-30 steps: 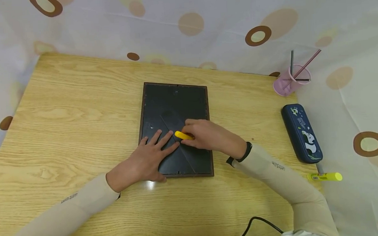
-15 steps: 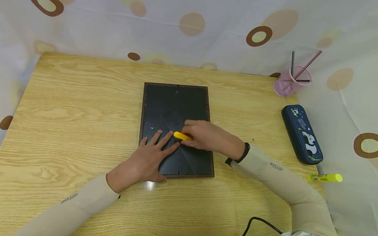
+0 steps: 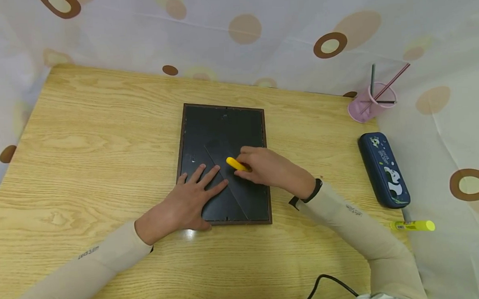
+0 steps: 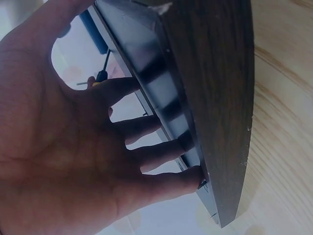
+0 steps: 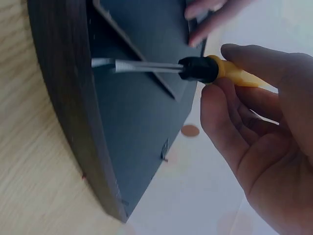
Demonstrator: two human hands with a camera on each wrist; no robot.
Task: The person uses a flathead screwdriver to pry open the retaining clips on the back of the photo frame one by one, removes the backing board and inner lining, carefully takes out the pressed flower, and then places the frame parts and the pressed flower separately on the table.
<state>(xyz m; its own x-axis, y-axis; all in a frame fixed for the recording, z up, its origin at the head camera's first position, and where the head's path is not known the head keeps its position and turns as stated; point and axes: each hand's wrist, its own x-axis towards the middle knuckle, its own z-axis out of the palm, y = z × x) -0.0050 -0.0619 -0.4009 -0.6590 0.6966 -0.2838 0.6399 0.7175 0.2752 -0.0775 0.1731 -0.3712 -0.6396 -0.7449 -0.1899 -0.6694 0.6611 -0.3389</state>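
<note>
The picture frame (image 3: 234,129) lies on the counter (image 3: 103,146) — left hand (image 3: 187,206) spread over it, right hand (image 3: 261,166) gripping a screwdriver (image 5: 199,69), apparently prying at the inner edge; next calls for steady leverage.

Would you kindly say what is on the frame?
The left hand rests on the frame; the right hand holds a screwdriver over it. What the hands cover is hidden.

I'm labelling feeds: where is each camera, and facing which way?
Head: on the head, facing forward and down at the dark frame; left hand, right hand and sleeves show.
Left wrist: on that wrist, facing the frame's edge; chiefly left hand.
Right wrist: on that wrist, facing the screwdriver; both hands show.
Head and right wrist share the screwdriver.
</note>
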